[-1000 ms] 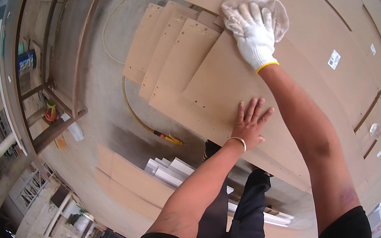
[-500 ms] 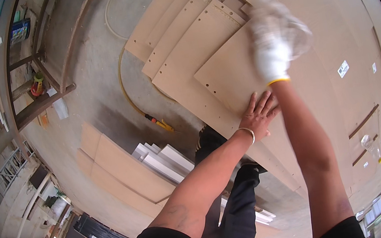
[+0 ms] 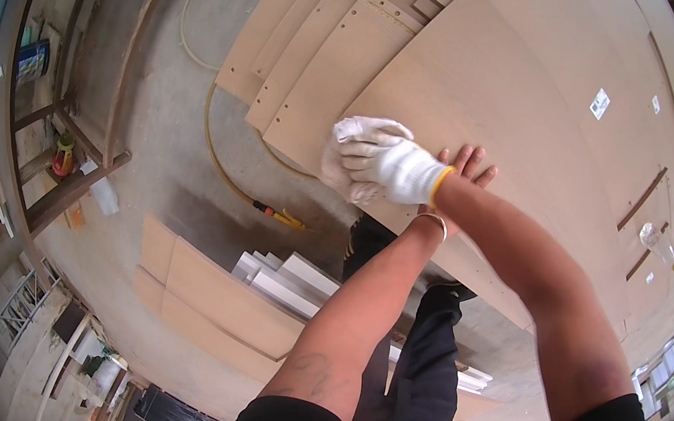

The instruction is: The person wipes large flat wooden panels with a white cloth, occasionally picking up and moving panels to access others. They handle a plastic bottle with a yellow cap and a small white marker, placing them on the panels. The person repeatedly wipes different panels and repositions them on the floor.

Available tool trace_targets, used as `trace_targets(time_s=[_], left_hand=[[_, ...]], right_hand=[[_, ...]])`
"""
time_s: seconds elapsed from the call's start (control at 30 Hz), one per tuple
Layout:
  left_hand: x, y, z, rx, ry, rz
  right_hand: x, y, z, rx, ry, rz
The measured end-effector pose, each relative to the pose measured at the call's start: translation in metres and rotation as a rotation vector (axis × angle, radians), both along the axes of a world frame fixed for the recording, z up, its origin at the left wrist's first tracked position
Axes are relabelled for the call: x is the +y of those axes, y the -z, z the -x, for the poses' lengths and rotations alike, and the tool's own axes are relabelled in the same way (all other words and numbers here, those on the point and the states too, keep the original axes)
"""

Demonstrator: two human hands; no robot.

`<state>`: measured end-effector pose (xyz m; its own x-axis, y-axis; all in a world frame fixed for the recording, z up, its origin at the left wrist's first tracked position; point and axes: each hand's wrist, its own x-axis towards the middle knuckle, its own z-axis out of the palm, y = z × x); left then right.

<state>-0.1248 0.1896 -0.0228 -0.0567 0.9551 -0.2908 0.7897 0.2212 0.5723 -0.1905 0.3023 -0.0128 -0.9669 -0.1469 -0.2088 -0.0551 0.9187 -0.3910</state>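
Note:
My right hand (image 3: 397,167), in a white knitted glove with a yellow cuff, is closed on a whitish cloth (image 3: 337,173). It presses the cloth on the near left corner of a tan board (image 3: 500,70). Bare, with a bracelet at the wrist, my left hand (image 3: 469,165) lies flat on the same board with fingers spread; my right wrist crosses over it and hides part of it. Beneath and beyond, several similar boards with drilled holes (image 3: 331,61) lie in a staggered stack.
A yellow hose with an air blow gun (image 3: 281,216) lies on the concrete floor to the left. White panels (image 3: 291,284) and tan boards (image 3: 208,288) rest nearer me. Larger labelled boards (image 3: 609,35) spread to the right, by a clear bottle (image 3: 658,243). A brown metal frame (image 3: 78,190) stands far left.
My right hand has swept the cloth from the board's far part left and toward me, to its near left corner. My left hand stays on the board.

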Motion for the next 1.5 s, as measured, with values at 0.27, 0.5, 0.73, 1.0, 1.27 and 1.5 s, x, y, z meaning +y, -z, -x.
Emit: trace_targets(time_s=[0.27, 0.5, 0.73, 1.0, 1.27, 1.5], left_hand=[[-0.020, -0.003, -0.049, 0.107, -0.216, -0.096], [-0.105, -0.044, -0.095, -0.029, -0.156, -0.006], [-0.215, -0.076, -0.040, -0.063, -0.522, 0.213], [-0.152, -0.093, -0.066, -0.160, -1.120, -0.038], [-0.104, -0.066, -0.022, 0.149, -0.789, -0.373], [-0.030, -0.033, -0.004, 0.303, -0.170, -0.109]], right_hand=[[0.032, 0.020, -0.028, 0.126, 0.386, -0.214], [-0.082, 0.022, -0.067, 0.212, 0.063, 0.287], [-0.070, -0.031, -0.379, -0.025, 0.026, 0.251], [-0.073, -0.012, -0.224, 0.010, 0.225, 0.163], [-0.090, -0.004, -0.121, 0.401, 0.407, 0.214], [-0.108, -0.020, -0.449, 0.118, 0.515, 0.239]])
